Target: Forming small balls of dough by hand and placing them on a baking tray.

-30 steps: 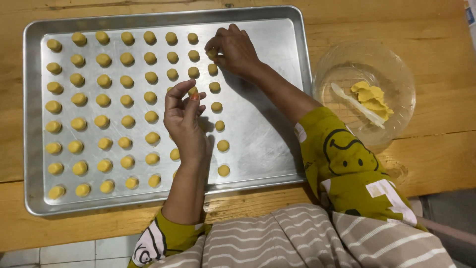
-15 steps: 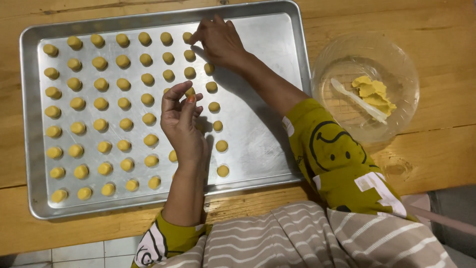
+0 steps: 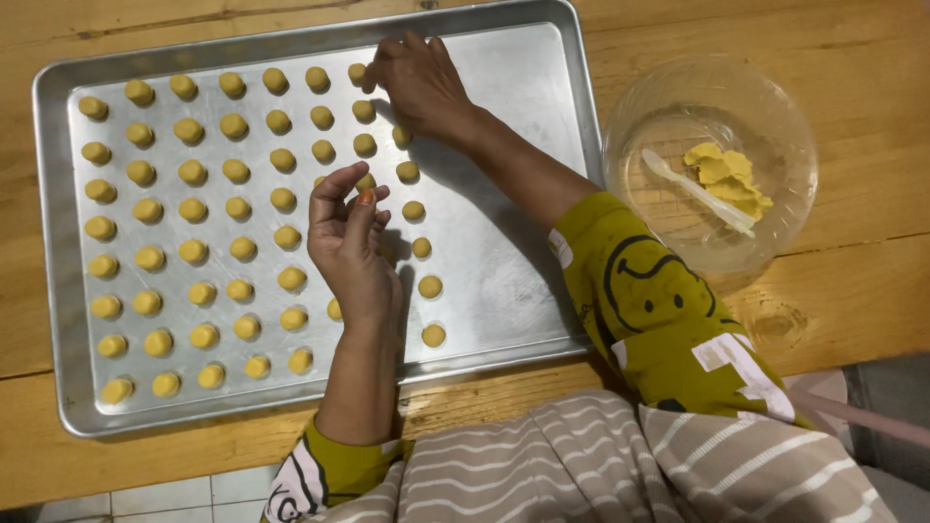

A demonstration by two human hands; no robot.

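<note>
A metal baking tray lies on a wooden table and holds several rows of small yellow dough balls. My left hand hovers palm up over the tray's middle. Its fingers are loosely curled and apart, and I see nothing in the palm. My right hand reaches to the tray's far edge with its fingertips down beside the last ball of the top row. Whatever lies under those fingers is hidden. The rightmost column of balls runs below that hand.
A clear plastic bowl stands right of the tray, with a lump of yellow dough and a white plastic utensil inside. The tray's right strip is bare metal. The wooden table ends near my body.
My right hand has shifted up and left, from the second row to the tray's top row. My left hand has stayed over the middle, its fingers curling a little.
</note>
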